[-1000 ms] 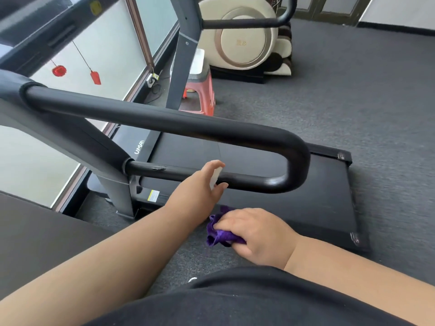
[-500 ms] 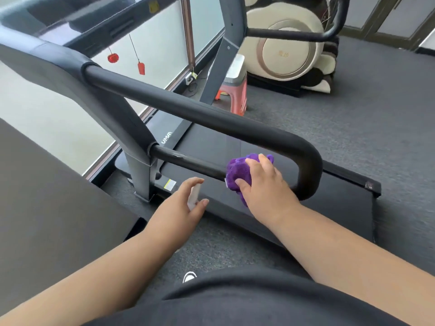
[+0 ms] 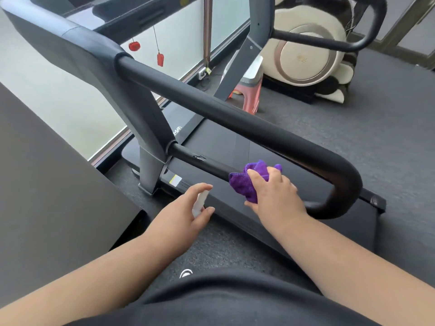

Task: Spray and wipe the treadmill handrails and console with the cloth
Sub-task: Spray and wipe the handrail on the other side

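The handrail [image 3: 235, 118] was a thick black padded tube running from the grey upright out to a U-bend at the right, then doubling back as a thinner lower bar [image 3: 207, 162] that had a scuffed patch near the post. The cloth [image 3: 244, 182] was purple, fluffy and all bunched up, pressed right against that lower bar about halfway along. The spray bottle [image 3: 200, 203] was small and whitish, mostly hidden, tilted with its top pointing up toward the lower bar, sitting a bit left of and below the cloth, not touching the rail. The console [image 3: 127, 8] was up at the top left, dark and only partly in frame.
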Demonstrator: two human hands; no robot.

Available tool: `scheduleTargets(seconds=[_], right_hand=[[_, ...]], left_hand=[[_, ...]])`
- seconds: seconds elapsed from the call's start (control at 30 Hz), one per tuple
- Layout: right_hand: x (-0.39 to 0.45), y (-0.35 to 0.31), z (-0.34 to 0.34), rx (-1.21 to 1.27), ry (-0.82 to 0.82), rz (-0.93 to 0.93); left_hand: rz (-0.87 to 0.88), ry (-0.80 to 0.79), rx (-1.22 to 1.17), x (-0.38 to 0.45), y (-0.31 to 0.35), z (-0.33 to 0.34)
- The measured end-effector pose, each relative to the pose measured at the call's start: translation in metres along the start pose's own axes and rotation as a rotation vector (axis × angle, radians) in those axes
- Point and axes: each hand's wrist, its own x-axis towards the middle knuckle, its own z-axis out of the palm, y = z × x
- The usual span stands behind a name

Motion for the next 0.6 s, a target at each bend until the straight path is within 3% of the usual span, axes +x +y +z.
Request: scheduleTargets(seconds=[0.27,0.6], right_hand=[[0.042,-0.061,-0.001,0.057,-0.016,-0.029],[-0.011,0.017,-0.013,0.094,-0.014,0.058]], left_hand=[[0.062,-0.05,0.013,0.018,-0.014,-0.014],[0.042,-0.057,-0.013,0.023,0.011,0.004]])
